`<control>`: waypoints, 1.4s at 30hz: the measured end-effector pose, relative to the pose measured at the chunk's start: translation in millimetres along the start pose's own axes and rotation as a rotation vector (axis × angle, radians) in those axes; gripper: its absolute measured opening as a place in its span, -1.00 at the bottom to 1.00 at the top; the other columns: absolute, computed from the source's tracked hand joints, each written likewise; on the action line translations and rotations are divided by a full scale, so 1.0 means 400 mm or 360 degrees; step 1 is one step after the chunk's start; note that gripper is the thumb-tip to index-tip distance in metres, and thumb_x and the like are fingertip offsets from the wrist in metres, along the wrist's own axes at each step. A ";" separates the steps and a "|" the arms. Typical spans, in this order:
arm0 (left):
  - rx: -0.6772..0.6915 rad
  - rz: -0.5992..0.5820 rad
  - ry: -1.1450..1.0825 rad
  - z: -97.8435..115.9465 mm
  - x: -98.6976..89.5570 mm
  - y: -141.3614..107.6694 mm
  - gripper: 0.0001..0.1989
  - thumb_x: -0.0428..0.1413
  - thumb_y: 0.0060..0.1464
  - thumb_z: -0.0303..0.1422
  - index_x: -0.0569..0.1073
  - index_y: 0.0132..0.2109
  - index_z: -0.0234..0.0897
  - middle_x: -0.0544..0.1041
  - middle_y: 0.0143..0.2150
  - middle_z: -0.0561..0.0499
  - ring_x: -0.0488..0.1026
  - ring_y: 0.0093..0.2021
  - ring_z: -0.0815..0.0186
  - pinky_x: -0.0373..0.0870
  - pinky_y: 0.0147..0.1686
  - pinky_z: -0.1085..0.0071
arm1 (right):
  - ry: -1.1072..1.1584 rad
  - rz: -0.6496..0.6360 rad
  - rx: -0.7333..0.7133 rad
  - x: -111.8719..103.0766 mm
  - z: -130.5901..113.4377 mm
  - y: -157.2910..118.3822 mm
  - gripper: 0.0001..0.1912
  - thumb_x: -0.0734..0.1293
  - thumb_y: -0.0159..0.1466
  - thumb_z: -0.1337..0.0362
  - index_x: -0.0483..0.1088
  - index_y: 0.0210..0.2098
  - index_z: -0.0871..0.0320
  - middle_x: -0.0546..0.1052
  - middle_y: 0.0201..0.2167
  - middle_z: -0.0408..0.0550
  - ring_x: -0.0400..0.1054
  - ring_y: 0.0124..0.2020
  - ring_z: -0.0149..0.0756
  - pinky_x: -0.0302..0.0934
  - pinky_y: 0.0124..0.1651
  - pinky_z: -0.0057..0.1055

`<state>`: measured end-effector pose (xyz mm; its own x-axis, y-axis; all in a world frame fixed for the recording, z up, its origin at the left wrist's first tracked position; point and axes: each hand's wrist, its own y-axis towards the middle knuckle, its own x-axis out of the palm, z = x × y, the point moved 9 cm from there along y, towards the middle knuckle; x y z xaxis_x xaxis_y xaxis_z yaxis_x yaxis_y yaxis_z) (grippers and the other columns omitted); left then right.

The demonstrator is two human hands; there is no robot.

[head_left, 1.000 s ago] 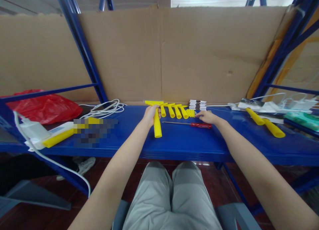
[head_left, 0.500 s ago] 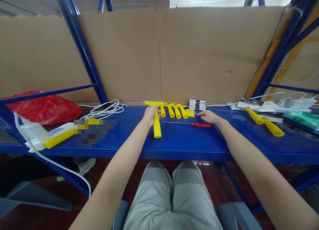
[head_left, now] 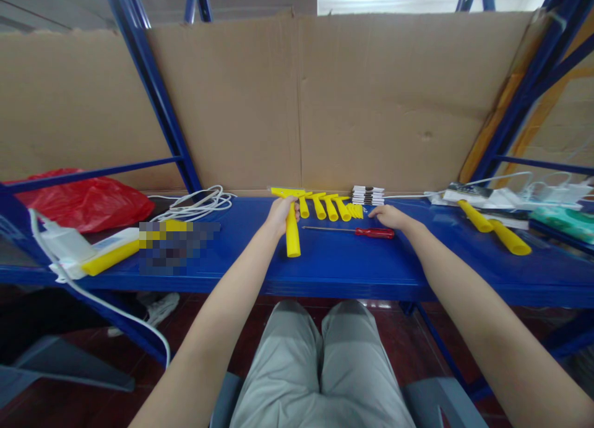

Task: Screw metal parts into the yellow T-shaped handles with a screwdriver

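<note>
My left hand (head_left: pixel 280 215) is wrapped round a yellow T-shaped tool (head_left: pixel 293 236), its hollow handle pointing toward me. Just right of it, several similar yellow handles (head_left: pixel 331 209) stand in a row on the blue table (head_left: pixel 325 264). My right hand (head_left: pixel 388 216) has its fingertips together at the tabletop, beside small yellow pieces (head_left: pixel 355 211) and tiny clear or metallic bits (head_left: pixel 365 209); what it pinches, if anything, is too small to name. A red-handled screwdriver (head_left: pixel 375 233) lies between my hands. Behind the small pieces is a stack of white packets (head_left: pixel 368 195).
On the left are a red plastic bag (head_left: pixel 88 199), coiled white cable (head_left: pixel 204 204), a power strip (head_left: pixel 69 255) and a yellow piece (head_left: pixel 114 256). More yellow handles (head_left: pixel 510 237) and white items lie at the right. Cardboard (head_left: pixel 371 100) stands behind the table.
</note>
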<state>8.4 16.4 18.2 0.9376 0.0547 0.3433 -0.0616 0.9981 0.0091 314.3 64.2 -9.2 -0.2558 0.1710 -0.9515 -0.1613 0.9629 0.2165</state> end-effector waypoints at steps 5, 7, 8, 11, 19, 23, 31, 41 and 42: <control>0.0053 -0.0045 0.0190 0.009 0.011 -0.009 -0.86 0.01 0.03 -0.56 0.26 -0.43 -0.27 0.27 -0.73 0.15 0.15 -0.81 0.46 0.06 -0.77 0.55 | -0.0022 -0.0018 0.0027 0.014 0.018 0.024 -0.60 0.22 0.14 0.38 0.56 -0.12 0.05 0.57 -0.04 -0.12 0.39 0.02 -0.27 0.17 0.14 -0.40; 0.0084 -0.0099 0.0321 0.010 0.021 -0.012 -0.85 0.01 0.03 -0.57 0.27 -0.44 -0.26 0.27 -0.73 0.14 0.15 -0.81 0.45 0.04 -0.77 0.54 | -0.0030 -0.0030 0.0052 0.017 0.023 0.029 -0.60 0.21 0.15 0.37 0.55 -0.10 0.04 0.56 -0.02 -0.12 0.39 0.03 -0.27 0.16 0.15 -0.38; 0.0096 -0.0124 0.0384 0.009 0.025 -0.012 -0.84 0.01 0.01 -0.58 0.27 -0.45 -0.26 0.28 -0.72 0.13 0.16 -0.81 0.45 0.04 -0.77 0.54 | -0.0033 -0.0033 0.0061 0.018 0.023 0.030 -0.59 0.21 0.15 0.37 0.55 -0.09 0.04 0.55 0.00 -0.12 0.39 0.04 -0.27 0.16 0.15 -0.37; 0.0117 -0.0174 0.0538 -0.001 0.033 -0.011 -0.82 0.01 -0.07 -0.64 0.29 -0.48 -0.28 0.29 -0.72 0.11 0.16 -0.79 0.46 0.04 -0.75 0.53 | -0.0047 -0.0028 0.0078 0.014 0.016 0.027 -0.58 0.21 0.15 0.37 0.54 -0.07 0.01 0.53 0.03 -0.13 0.37 0.07 -0.24 0.15 0.17 -0.32; 0.0265 -0.0188 0.0866 -0.001 0.042 -0.012 -0.82 0.07 -0.18 -0.68 0.36 -0.48 -0.31 0.38 -0.62 0.10 0.21 -0.73 0.47 0.11 -0.72 0.54 | -0.0130 -0.0012 0.0187 -0.015 -0.007 -0.011 -0.49 0.15 0.19 0.40 0.48 0.03 -0.05 0.42 0.16 -0.13 0.24 0.20 -0.06 0.11 0.20 -0.01; 0.0306 -0.0245 0.1033 0.000 0.055 -0.015 -0.86 0.09 -0.11 -0.64 0.39 -0.39 -0.34 0.41 -0.56 0.12 0.22 -0.70 0.51 0.16 -0.69 0.57 | -0.0068 0.0033 0.0139 -0.024 -0.013 -0.017 -0.51 0.15 0.16 0.42 0.53 -0.04 -0.02 0.49 0.09 -0.13 0.29 0.15 -0.09 0.14 0.18 -0.07; 0.0333 -0.0196 0.1134 -0.013 0.040 0.009 -0.68 0.04 -0.03 -0.64 0.33 -0.09 -0.39 0.52 -0.33 -0.01 0.35 -0.63 0.49 0.35 -0.59 0.54 | 0.0366 0.0040 0.0016 -0.049 -0.045 -0.038 -0.68 0.17 0.09 0.40 0.54 -0.31 0.23 0.60 -0.24 0.03 0.46 -0.27 -0.25 0.31 -0.15 -0.42; 0.0360 -0.0032 0.1133 -0.019 -0.009 0.059 -0.56 0.13 -0.06 -0.57 0.28 0.02 -0.41 0.57 -0.19 -0.19 0.53 -0.48 0.34 0.47 -0.50 0.47 | 0.0365 -0.0391 -0.0194 -0.016 -0.142 -0.081 -0.47 0.36 -0.04 -0.24 0.51 -0.43 0.11 0.58 -0.38 0.00 0.43 -0.31 -0.12 0.26 -0.30 -0.32; 0.0359 -0.0002 0.1144 -0.019 -0.017 0.065 -0.55 0.14 -0.07 -0.56 0.28 0.02 -0.41 0.57 -0.19 -0.20 0.54 -0.47 0.32 0.48 -0.49 0.46 | 0.0358 -0.0420 -0.0199 -0.011 -0.145 -0.084 -0.46 0.38 -0.08 -0.25 0.50 -0.43 0.11 0.57 -0.39 0.01 0.42 -0.33 -0.13 0.26 -0.32 -0.31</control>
<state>2.9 42.3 9.0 0.9254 0.1365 -0.3536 -0.0564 0.9721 0.2277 265.3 19.1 0.3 -0.3906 -0.1430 -0.9094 -0.3614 0.9324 0.0086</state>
